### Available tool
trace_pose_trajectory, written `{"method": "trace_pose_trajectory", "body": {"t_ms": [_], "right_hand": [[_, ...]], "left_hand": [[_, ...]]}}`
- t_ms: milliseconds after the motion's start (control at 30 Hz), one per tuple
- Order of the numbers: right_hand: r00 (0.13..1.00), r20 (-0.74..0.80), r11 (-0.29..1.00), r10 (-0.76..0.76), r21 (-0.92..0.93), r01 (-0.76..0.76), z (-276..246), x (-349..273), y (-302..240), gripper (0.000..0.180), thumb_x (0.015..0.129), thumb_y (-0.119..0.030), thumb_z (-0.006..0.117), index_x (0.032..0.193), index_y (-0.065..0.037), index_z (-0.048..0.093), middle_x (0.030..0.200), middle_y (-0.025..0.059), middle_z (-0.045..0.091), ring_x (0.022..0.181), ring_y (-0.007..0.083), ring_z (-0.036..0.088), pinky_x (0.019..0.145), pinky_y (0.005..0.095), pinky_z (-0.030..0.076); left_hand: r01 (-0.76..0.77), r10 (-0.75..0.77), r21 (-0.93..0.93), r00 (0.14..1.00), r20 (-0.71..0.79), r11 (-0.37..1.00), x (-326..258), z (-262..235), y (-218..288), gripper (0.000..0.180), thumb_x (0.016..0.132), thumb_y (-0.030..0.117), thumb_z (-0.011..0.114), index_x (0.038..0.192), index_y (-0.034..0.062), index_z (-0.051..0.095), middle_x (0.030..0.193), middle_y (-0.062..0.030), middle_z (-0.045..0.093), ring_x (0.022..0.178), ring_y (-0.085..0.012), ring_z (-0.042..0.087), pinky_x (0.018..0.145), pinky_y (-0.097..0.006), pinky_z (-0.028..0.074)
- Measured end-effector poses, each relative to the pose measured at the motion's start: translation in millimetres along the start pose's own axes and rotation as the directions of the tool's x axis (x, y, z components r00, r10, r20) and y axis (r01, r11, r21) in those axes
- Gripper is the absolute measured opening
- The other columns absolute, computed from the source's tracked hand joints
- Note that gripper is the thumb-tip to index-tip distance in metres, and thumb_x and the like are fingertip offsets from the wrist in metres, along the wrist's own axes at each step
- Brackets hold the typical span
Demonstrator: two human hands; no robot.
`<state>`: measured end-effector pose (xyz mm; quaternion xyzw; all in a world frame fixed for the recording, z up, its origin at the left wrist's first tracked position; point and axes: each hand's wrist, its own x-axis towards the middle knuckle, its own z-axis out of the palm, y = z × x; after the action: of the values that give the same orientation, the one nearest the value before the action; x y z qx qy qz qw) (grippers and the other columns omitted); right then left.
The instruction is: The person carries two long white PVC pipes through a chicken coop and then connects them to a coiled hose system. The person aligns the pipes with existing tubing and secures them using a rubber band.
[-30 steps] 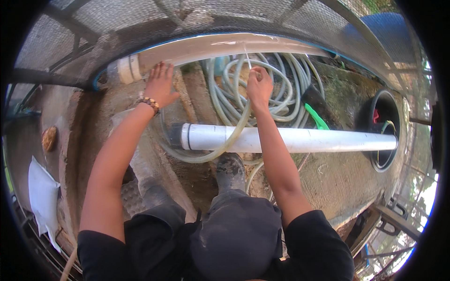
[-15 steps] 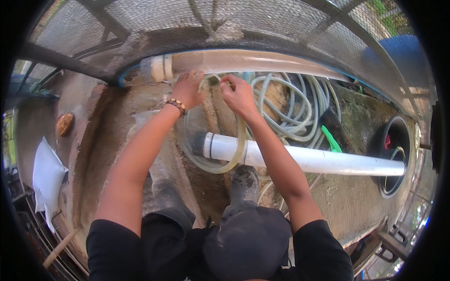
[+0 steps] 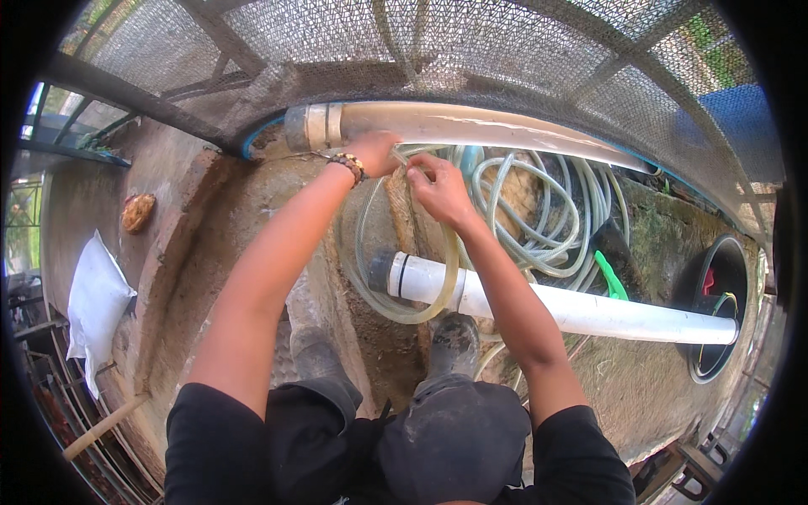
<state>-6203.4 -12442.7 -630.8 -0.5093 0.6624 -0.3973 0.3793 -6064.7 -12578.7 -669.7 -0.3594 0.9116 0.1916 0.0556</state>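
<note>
A clear plastic hose (image 3: 407,317) hangs in a loop below my two hands. My left hand (image 3: 374,154), with a beaded bracelet at the wrist, is closed around the hose near the long pipe. Just to its right, my right hand (image 3: 440,187) pinches at the hose with thumb and forefinger. The fingertips nearly meet, and the exact point of grip is partly hidden. Beneath the loop lies a white pipe (image 3: 539,301) with a dark end, slanting to the right under my right forearm.
More clear hose (image 3: 581,236) lies coiled at right. A brownish pipe (image 3: 471,124) runs along the mesh screen (image 3: 337,38). The white pipe's far end reaches a black bucket (image 3: 725,257); a green object (image 3: 609,276) lies nearby. A white sack (image 3: 97,295) sits at left.
My left hand has moved in toward my right hand and now closes on the hose. The thin pale strip between my hands no longer shows. The whole view has shifted slightly.
</note>
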Motion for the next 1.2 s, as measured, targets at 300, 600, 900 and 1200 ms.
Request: {"method": "trace_pose_trajectory", "body": {"t_ms": [300,600,900,1200], "right_hand": [[0.995,0.005,0.989,-0.104,0.106,0.103,2.9,-8.5,-1.0,0.019,0.085,-0.018,0.059,0.098,-0.005,0.063,0.068,0.0178,0.058,0.059,0.0279,0.054,0.063,0.0393,0.045],[0.997,0.067,0.997,-0.036,0.064,0.032,-2.5,-8.3,0.9,0.018,0.089,-0.015,0.057,0.101,-0.002,0.061,0.064,0.0045,0.055,0.06,0.0102,0.049,0.059,0.0296,0.043],[1.0,-0.01,0.999,0.018,0.038,-0.017,18.0,4.4,8.1,0.021,0.083,-0.02,0.061,0.097,-0.005,0.066,0.071,0.0187,0.062,0.066,0.0318,0.061,0.068,0.0416,0.048],[0.984,-0.169,0.996,0.05,0.079,-0.037,24.9,4.6,13.8,0.02,0.082,-0.019,0.063,0.095,-0.005,0.066,0.073,0.0216,0.063,0.069,0.0353,0.062,0.068,0.0428,0.048]], "left_hand": [[0.209,-0.213,0.325,0.977,-0.023,0.922,-3.4,7.5,7.2,0.027,0.083,0.024,0.06,0.105,0.013,0.071,0.106,-0.012,0.069,0.099,-0.0274,0.067,0.083,-0.043,0.053],[0.136,-0.179,0.69,0.984,-0.009,0.711,0.4,3.4,5.3,0.02,0.089,0.018,0.055,0.088,0.0146,0.075,0.087,-0.0041,0.073,0.082,-0.02,0.07,0.07,-0.037,0.05],[0.052,-0.051,0.587,0.999,-0.018,0.808,-14.8,1.6,1.3,0.014,0.084,0.011,0.058,0.091,0.0109,0.071,0.09,-0.0079,0.071,0.084,-0.024,0.07,0.07,-0.036,0.054],[-0.265,0.286,0.127,0.94,-0.188,0.956,-16.4,17.7,-22.1,0.046,0.081,-0.003,0.056,0.126,0.0063,0.051,0.124,-0.0159,0.059,0.115,-0.0326,0.057,0.092,-0.042,0.05]]}}
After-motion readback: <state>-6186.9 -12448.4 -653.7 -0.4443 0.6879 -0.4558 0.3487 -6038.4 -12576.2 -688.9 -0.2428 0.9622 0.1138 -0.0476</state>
